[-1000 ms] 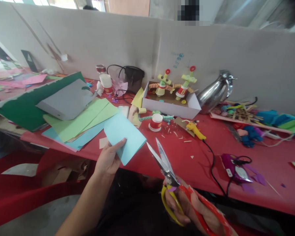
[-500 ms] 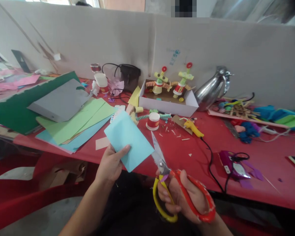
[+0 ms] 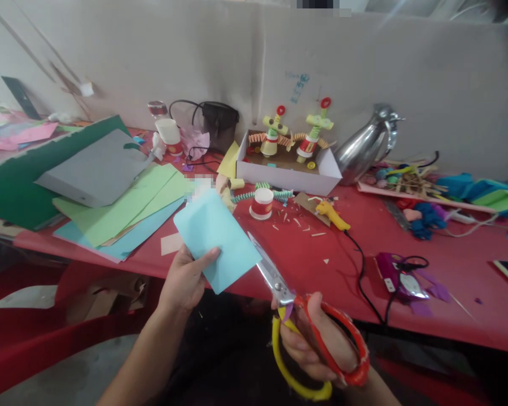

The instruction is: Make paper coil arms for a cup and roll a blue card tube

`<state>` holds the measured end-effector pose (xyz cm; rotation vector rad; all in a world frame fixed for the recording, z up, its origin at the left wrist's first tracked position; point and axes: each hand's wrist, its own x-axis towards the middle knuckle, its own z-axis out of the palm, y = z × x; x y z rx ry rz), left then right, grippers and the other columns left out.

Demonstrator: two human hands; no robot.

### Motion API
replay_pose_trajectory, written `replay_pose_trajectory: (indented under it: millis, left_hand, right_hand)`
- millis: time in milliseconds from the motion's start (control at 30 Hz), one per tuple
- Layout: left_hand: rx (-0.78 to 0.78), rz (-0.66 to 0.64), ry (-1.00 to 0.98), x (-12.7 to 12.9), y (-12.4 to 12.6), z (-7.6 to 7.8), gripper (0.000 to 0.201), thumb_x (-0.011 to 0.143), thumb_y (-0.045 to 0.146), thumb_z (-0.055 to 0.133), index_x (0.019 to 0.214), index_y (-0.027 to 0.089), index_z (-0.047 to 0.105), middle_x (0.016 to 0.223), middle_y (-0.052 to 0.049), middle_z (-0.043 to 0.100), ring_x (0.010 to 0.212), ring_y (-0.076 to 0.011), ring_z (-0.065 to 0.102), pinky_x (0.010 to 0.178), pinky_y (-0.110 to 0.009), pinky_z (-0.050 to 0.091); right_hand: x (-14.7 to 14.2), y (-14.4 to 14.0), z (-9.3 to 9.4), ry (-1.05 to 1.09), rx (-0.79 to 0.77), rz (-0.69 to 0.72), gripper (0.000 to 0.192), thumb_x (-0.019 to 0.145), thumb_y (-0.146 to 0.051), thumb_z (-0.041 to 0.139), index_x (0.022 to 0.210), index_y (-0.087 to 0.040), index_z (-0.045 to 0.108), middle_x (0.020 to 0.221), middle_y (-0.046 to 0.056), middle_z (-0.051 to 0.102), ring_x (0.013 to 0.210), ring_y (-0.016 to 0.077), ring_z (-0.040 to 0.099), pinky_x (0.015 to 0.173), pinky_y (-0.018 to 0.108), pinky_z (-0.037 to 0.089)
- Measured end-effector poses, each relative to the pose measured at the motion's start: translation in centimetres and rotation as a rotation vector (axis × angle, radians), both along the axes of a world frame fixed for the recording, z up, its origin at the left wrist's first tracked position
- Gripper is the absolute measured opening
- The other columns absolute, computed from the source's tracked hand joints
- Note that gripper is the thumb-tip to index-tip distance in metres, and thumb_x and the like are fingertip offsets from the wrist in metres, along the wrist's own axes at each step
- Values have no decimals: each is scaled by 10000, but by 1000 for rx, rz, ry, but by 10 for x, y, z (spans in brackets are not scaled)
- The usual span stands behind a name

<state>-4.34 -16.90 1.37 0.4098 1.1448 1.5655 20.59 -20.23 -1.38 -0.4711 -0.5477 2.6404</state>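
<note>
My left hand (image 3: pixel 188 276) pinches a light blue sheet of paper (image 3: pixel 218 239), thumb on top and fingers underneath. My right hand (image 3: pixel 313 344) is wrapped round the handles of a large pair of scissors (image 3: pixel 275 279), one loop red and the other yellow. The blades point up and to the left, at the right corner of the blue paper. Whether the paper lies between the blades I cannot tell. Just beyond the blades a red and white paper cup (image 3: pixel 261 204) stands upside down, with green folded paper springs (image 3: pixel 245 195) behind it.
Green paper sheets (image 3: pixel 122 203) lie on the left beside a green board (image 3: pixel 21 186). Two cup figures (image 3: pixel 308 144) stand in a white box (image 3: pixel 288 176). A yellow glue gun (image 3: pixel 332 214) trails a black cord. A steel jug (image 3: pixel 366 144) and a purple device (image 3: pixel 400 276) are right.
The scissor blades have swung left and come closer together near the paper's corner. The yellow handle loop has moved right and down. My left hand still holds the blue paper.
</note>
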Motion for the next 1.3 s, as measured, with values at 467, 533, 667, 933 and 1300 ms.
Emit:
replay_pose_trajectory:
  millis: [467,533,667,933,1300]
  left_hand:
    - [-30,-83,-28,4,-9,-8,505,589,176,890,1048,165,679,942,-67,767,786,-203,720,728,-308,624]
    - [-33,-79,-22,2,-9,-6,490,585,174,892,1027,160,682,930,-70,766,767,-198,718,712,-299,622]
    - [-29,-75,-8,-1,-9,-4,586,563,170,900,1099,176,663,960,-69,763,778,-207,721,761,-335,623]
    - [-57,-116,-15,6,-13,-6,511,539,179,912,984,165,662,921,-64,767,768,-203,716,718,-317,620]
    - [-80,-141,-11,9,-16,-3,508,533,191,912,983,171,679,908,-70,773,782,-237,731,731,-350,616]
  right_hand:
    - [-12,8,4,53,3,-37,756,748,-871,424,1080,-199,523,690,-12,493,496,70,385,348,120,251]
    - [-12,10,3,49,2,-35,731,749,-858,453,1037,-191,537,649,-30,476,454,54,352,321,111,232]
    - [-11,10,-3,46,27,48,708,720,-862,489,834,-165,543,570,-57,430,367,29,265,249,118,212]
    - [-21,11,3,2,37,-39,732,743,-870,452,932,-169,542,613,-35,477,414,42,342,291,118,234]
    - [-22,16,-3,34,106,71,870,690,-957,190,638,-141,489,476,-50,409,265,6,274,225,152,167]
